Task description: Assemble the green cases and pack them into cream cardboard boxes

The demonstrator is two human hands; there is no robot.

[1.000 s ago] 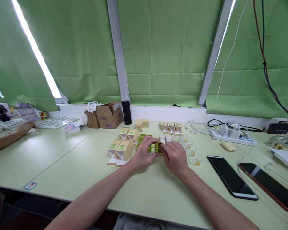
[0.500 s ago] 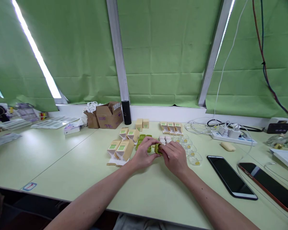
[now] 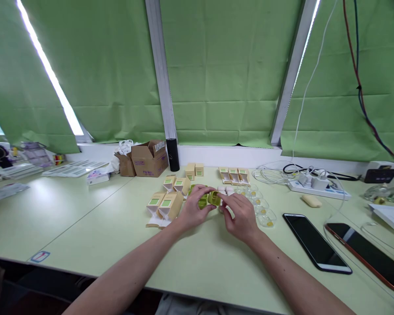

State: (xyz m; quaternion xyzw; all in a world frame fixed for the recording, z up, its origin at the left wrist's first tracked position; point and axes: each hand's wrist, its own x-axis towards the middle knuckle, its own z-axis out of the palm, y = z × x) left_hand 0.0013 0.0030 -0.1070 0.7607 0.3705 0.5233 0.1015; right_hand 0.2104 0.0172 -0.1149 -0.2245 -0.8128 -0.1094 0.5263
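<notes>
Between my hands is a small olive-green open case (image 3: pixel 214 198), its hollow side turned toward me. My left hand (image 3: pixel 194 211) grips it from the left between fingers and thumb. My right hand (image 3: pixel 240 215) is curled at its right edge, index fingertip on the rim and thumb lower down; whether a small piece sits between them is hidden. Behind my left hand, more green cases (image 3: pixel 202 202) stand on the table, partly covered. Pale pinkish-white small pieces (image 3: pixel 229 189) lie just behind my right hand. Clear plastic shells with yellow spots (image 3: pixel 265 218) are right of it.
Opened beige cartons (image 3: pixel 170 205) stand left of my hands, with further beige boxes (image 3: pixel 190 169) and cartons (image 3: pixel 233 175) behind. Two phones (image 3: pixel 317 243) lie at right, near a power strip (image 3: pixel 320 189) with tangled cables. A cardboard box (image 3: pixel 150 159) and black cylinder (image 3: pixel 173 155) stand at the back.
The green case has tilted so its hollow side faces me more. My right fingers have drawn back from inside it to its right edge. The left hand has barely shifted.
</notes>
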